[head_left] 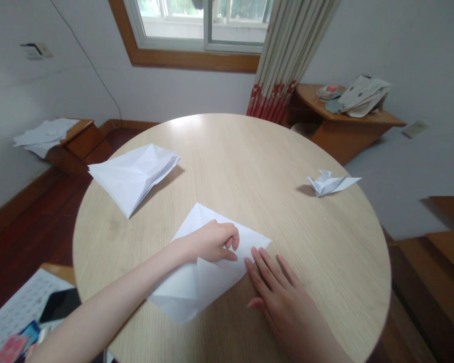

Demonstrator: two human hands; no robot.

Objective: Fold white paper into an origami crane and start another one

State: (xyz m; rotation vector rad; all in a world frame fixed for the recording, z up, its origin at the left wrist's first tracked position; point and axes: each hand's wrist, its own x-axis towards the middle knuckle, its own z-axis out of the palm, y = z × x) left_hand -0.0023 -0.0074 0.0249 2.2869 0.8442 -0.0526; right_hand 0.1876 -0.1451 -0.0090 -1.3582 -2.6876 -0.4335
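A white sheet of paper (208, 282) with creases lies turned at an angle near the front of the round table (242, 151). A raised fold stands up near its middle. My left hand (214, 242) reaches across the sheet and rests on it, fingers curled in and thumb stretched out to the right; no object shows between them. Flat beside the sheet's right edge lies my right hand (276, 287), fingers extended, fingertips touching the paper's edge.
Stacked creased white paper (139, 171) lies at the table's left. A small folded paper bird (327, 184) stands at the right. Lower left, a dark phone (60, 305) rests on a printed sheet. A shelf (348, 118) holding a cloth bag is beyond the table.
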